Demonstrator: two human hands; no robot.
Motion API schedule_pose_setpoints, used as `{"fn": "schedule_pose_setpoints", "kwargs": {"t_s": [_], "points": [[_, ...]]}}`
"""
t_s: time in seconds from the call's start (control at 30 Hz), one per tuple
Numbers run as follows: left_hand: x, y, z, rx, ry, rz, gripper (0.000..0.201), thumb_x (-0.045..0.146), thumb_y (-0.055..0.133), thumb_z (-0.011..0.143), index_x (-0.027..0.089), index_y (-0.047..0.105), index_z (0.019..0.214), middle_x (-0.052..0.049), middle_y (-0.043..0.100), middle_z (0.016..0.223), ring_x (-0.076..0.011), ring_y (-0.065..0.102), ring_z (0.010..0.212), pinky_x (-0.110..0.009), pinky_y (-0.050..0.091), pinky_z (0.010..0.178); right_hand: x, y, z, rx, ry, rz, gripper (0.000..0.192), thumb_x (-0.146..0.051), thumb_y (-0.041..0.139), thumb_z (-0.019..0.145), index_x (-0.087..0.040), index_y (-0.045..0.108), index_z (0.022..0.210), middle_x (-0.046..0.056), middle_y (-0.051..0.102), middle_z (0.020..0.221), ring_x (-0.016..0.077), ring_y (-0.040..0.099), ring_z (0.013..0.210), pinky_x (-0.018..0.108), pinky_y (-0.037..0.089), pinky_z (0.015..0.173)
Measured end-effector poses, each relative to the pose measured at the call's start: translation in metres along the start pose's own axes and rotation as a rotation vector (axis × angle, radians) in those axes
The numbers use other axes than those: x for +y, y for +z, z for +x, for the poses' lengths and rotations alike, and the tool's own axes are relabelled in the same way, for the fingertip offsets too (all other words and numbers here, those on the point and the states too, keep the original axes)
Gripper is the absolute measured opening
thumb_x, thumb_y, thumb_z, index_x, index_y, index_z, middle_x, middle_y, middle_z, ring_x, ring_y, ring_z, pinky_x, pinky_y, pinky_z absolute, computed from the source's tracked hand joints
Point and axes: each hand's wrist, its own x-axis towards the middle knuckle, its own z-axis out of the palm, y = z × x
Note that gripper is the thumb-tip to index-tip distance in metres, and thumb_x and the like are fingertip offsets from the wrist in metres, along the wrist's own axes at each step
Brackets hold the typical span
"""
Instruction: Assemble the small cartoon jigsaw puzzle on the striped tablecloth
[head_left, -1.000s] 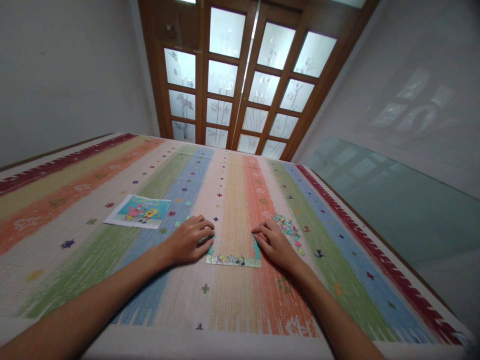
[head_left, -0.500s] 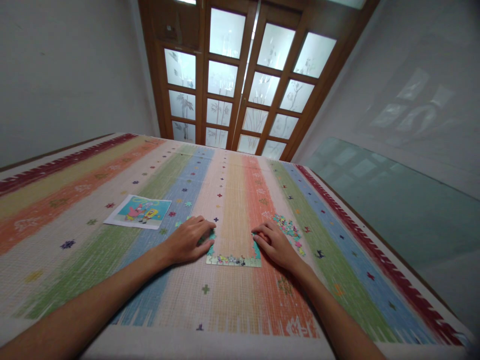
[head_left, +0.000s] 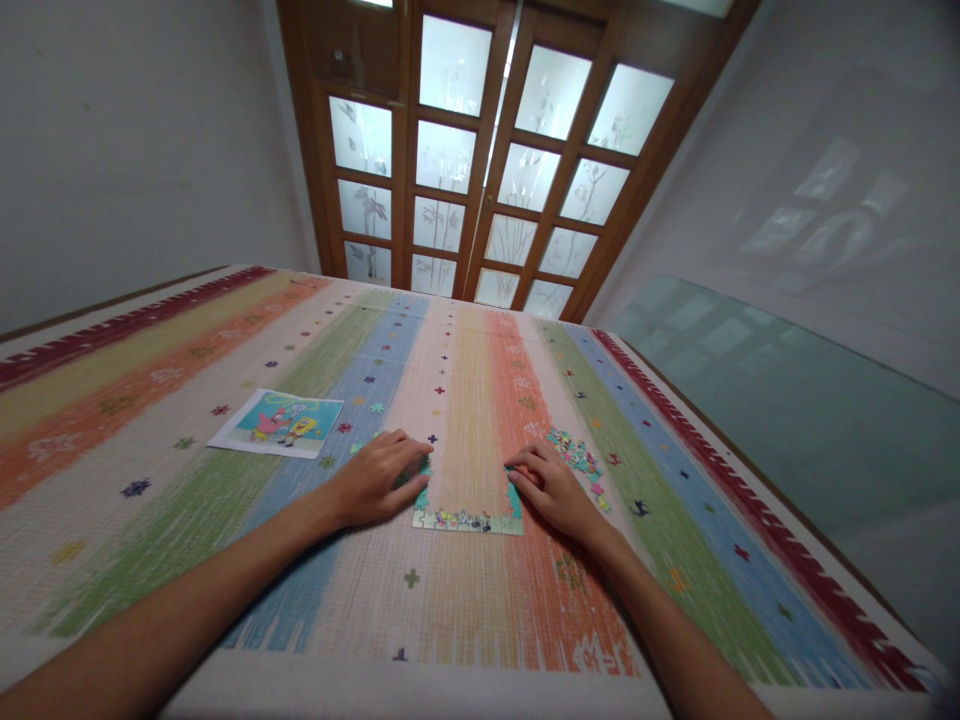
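Hands flat and holding nothing, we press our left hand (head_left: 373, 481) and right hand (head_left: 550, 487) on the side edges of the puzzle frame (head_left: 466, 519) between them on the tabletop (head_left: 465, 610), loose pieces (head_left: 576, 452) nearest our right.

Both bare forearms extend forward from the near edge of the tabletop (head_left: 465, 640) and converge slightly toward its middle. The left hand (head_left: 375, 482) lies palm down, fingers (head_left: 409, 462) loosely spread and pointing inward to the right. The right hand (head_left: 551, 490) lies palm down opposite it, fingers curled, tips directed leftward. The hands are apart, holding nothing.
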Motion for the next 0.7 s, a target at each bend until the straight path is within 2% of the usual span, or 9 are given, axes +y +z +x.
{"fn": "schedule_pose_setpoints", "kwargs": {"t_s": [0.2,0.33,0.47,0.7], "points": [[-0.001,-0.006,-0.002,-0.072,0.016,0.007,0.055,0.049,0.065,0.089,0.017,0.053,0.132,-0.014,0.066,0.114,-0.0327,0.058,0.106,-0.050,0.049,0.094,-0.004,-0.002,-0.001,-0.007,0.007,0.058,0.018,-0.032,0.060,0.096,-0.022,0.068,0.108,0.011,0.065,0.105,0.0275,0.063,0.101,0.047,0.051,0.091],[-0.001,-0.006,-0.002,-0.121,0.037,0.022,0.068,0.054,0.069,0.083,0.019,0.050,0.138,-0.014,0.066,0.121,-0.0347,0.057,0.111,-0.052,0.047,0.098,-0.010,-0.006,-0.005,-0.057,-0.018,0.088,0.042,-0.036,0.071,0.086,-0.023,0.060,0.125,0.012,0.064,0.118,0.0307,0.062,0.110,0.051,0.049,0.098],[-0.004,-0.004,-0.003,-0.126,0.037,0.027,0.070,0.055,0.068,0.084,0.020,0.048,0.142,-0.014,0.065,0.124,-0.0347,0.057,0.111,-0.052,0.046,0.099,-0.013,-0.009,-0.007,-0.129,-0.064,0.115,0.061,-0.041,0.078,0.079,-0.023,0.055,0.133,0.013,0.061,0.126,0.0328,0.060,0.118,0.053,0.047,0.103],[-0.003,-0.006,-0.003,-0.114,0.034,0.024,0.069,0.054,0.068,0.085,0.019,0.049,0.141,-0.014,0.066,0.122,-0.0335,0.057,0.110,-0.050,0.046,0.098,-0.015,-0.010,-0.007,-0.163,-0.101,0.132,0.071,-0.043,0.081,0.074,-0.023,0.054,0.137,0.014,0.058,0.131,0.0334,0.057,0.123,0.053,0.045,0.107]]}}
